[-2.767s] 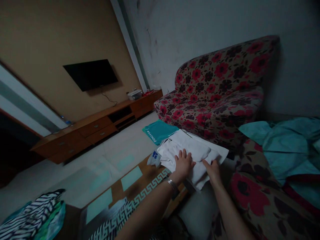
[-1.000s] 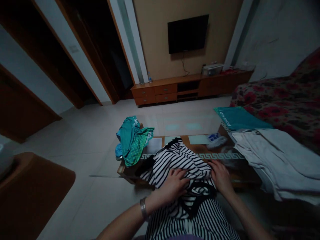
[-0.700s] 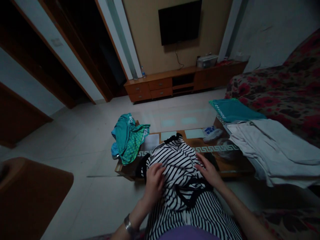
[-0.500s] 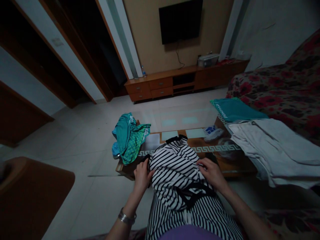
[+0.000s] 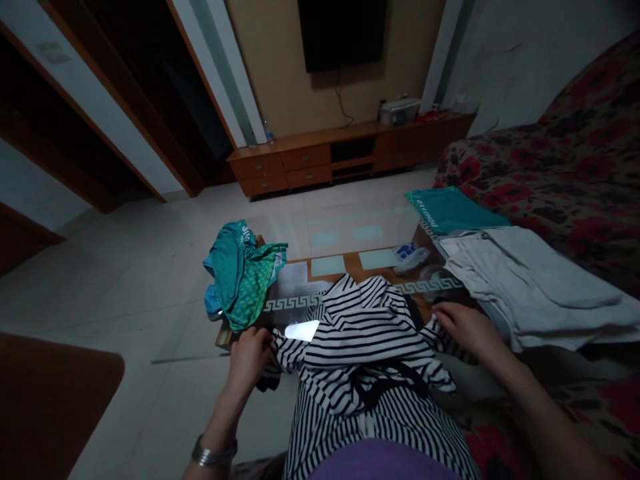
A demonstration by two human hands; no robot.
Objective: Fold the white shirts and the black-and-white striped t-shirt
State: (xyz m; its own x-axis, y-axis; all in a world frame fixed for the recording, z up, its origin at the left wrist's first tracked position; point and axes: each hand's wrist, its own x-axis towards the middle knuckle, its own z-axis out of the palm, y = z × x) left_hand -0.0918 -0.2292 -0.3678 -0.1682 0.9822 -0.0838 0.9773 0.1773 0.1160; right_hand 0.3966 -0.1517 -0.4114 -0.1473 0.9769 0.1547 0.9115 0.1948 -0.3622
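A black-and-white striped shirt (image 5: 360,333) with black trim lies bunched across my lap and over the near edge of the coffee table. My left hand (image 5: 250,357) pinches its left end, where a black-edged part hangs below the fingers. At the opposite end my right hand (image 5: 463,327) grips another striped part of it. Between the two hands the cloth is spread sideways, its folds running across. The striped cloth on my lap has a similar pattern, so where the shirt ends is hard to make out.
On the coffee table (image 5: 353,260) are a crumpled teal garment (image 5: 235,273) at the left, a paper sheet (image 5: 290,277) and a plastic bag (image 5: 413,257). Folded pale cloth (image 5: 535,280) and a teal folded garment (image 5: 455,210) lie at the right. A flowered sofa (image 5: 565,160) stands beyond.
My hands have moved apart, the left one leftward and the right one rightward, stretching the shirt wider. The view has shifted slightly, and a bright patch now shows beside the cloth.
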